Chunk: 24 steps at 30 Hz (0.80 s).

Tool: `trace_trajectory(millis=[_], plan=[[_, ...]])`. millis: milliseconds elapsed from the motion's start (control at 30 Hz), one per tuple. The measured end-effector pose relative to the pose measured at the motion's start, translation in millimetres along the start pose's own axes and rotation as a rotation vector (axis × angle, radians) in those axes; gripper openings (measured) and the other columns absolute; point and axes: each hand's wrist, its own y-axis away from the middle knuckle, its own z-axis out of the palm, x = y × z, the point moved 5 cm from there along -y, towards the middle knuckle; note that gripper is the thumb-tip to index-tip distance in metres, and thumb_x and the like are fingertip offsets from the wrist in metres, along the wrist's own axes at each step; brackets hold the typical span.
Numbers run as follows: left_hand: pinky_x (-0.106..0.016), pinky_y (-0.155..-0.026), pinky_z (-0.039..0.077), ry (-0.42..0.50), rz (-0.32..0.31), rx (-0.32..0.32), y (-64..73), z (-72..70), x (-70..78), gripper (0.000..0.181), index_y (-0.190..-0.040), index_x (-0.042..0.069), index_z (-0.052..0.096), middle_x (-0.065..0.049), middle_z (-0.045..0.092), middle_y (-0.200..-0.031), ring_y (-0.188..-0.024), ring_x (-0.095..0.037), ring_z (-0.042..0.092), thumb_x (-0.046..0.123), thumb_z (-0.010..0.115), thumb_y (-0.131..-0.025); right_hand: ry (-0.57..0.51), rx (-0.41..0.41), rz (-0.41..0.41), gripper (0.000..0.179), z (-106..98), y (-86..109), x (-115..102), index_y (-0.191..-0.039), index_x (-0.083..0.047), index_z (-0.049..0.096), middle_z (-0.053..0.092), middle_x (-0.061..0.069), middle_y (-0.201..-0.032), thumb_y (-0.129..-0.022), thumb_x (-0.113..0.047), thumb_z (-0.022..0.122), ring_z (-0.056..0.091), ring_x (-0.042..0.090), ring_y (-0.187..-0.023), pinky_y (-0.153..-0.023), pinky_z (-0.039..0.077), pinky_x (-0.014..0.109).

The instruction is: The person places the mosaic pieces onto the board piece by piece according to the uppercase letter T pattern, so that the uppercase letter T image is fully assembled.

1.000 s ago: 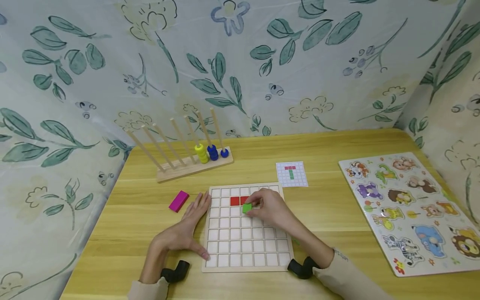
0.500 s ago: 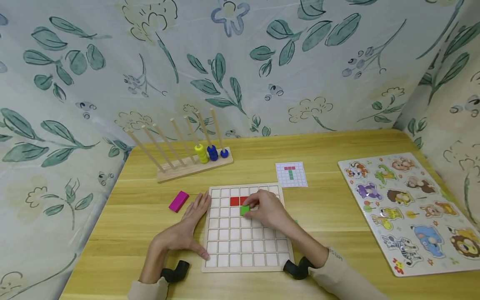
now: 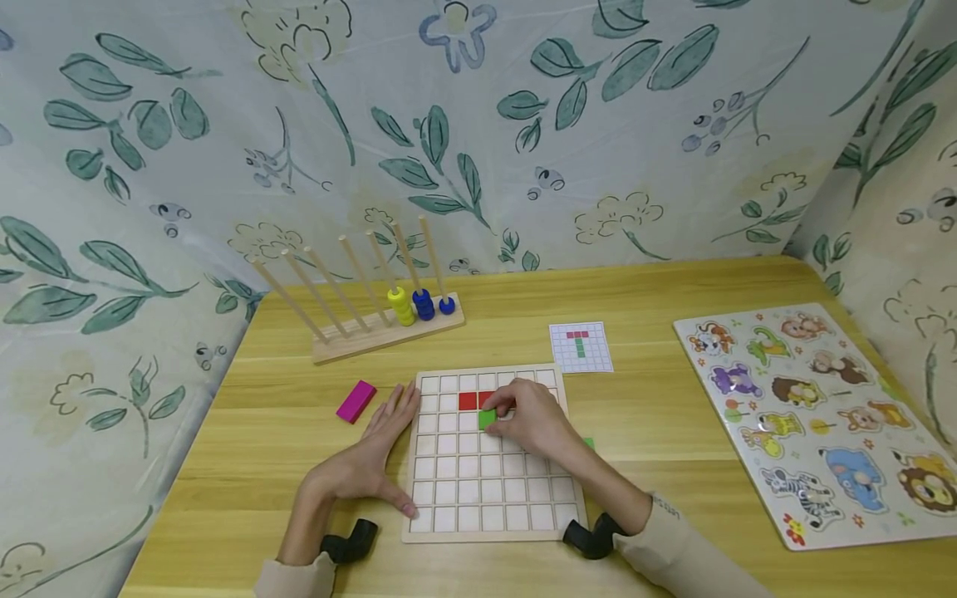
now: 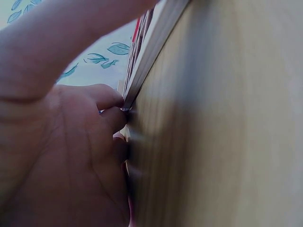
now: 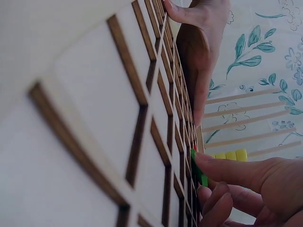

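Note:
A square wooden grid board [image 3: 493, 537] with white cells lies on the table. Red square tiles [image 3: 467, 401] sit in its second row, partly covered by my right hand [image 3: 532, 417]. Thumb and fingers of that hand pinch a green square tile [image 3: 487, 419] at the cell just below the red ones; in the right wrist view the green tile [image 5: 200, 171] looks tilted against the grid. My left hand [image 3: 362, 467] rests along the board's left edge, thumb on the lower left corner, fingers stretched toward the upper left. Another green piece [image 3: 589, 443] shows beside the board, mostly behind my right forearm.
A magenta block [image 3: 356, 402] lies left of the board. Behind stands a wooden peg rack [image 3: 389, 339] with yellow and blue beads. A pattern card [image 3: 601, 353] with a red-and-green T is beyond the board. An animal puzzle board [image 3: 811, 432] lies at the right.
My right hand has moved slightly left and down with the green tile, which now sits closer to the cell under the red tiles. The left hand has stayed in place.

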Motion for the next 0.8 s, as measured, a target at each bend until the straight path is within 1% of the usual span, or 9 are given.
trace_trajectory(millis=[233, 367, 533, 800], plan=[[-0.064, -0.127, -0.008, 0.009, -0.004, -0.001, -0.2, 0.8, -1.3, 0.154, -0.167, 0.01, -0.005, -0.011, -0.02, -0.173, -0.159, -0.035, -0.023, 0.036, 0.101, -0.057, -0.007, -0.004, -0.008, 0.019, 1.8, -1.7, 1.9, -0.09, -0.009, 0.08, 0.063, 0.0, -0.076, -0.076, 0.0, 0.088, 0.054, 0.012, -0.073, -0.069, 0.044, 0.025], [-0.062, -0.127, -0.009, 0.011, -0.004, 0.003, 0.3, 0.6, -1.7, 0.154, -0.167, 0.01, -0.005, -0.011, -0.02, -0.174, -0.159, -0.035, -0.023, 0.036, 0.101, -0.057, -0.014, -0.008, -0.026, 0.018, 1.8, -2.3, 1.7, -0.089, -0.008, 0.08, 0.063, 0.001, -0.075, -0.075, 0.001, 0.088, 0.054, 0.012, -0.071, -0.067, 0.044, 0.023], [-0.065, -0.127, -0.008, -0.002, -0.002, 0.002, -0.3, 0.6, -0.9, 0.155, -0.166, 0.009, -0.005, -0.012, -0.02, -0.173, -0.159, -0.036, -0.022, 0.036, 0.101, -0.057, -0.012, -0.009, -0.039, 0.018, 1.6, -2.4, 1.3, -0.089, -0.007, 0.08, 0.063, 0.002, -0.075, -0.075, 0.002, 0.088, 0.054, 0.012, -0.071, -0.066, 0.044, 0.022], [-0.066, -0.126, -0.007, -0.016, -0.012, -0.002, 0.1, 0.3, -1.6, 0.155, -0.166, 0.01, -0.006, -0.011, -0.021, -0.173, -0.159, -0.038, -0.021, 0.039, 0.101, -0.057, -0.009, -0.013, -0.03, 0.021, 1.4, -1.5, 0.6, -0.092, -0.008, 0.082, 0.063, 0.002, -0.076, -0.075, 0.003, 0.087, 0.054, 0.011, -0.07, -0.064, 0.043, 0.021]])
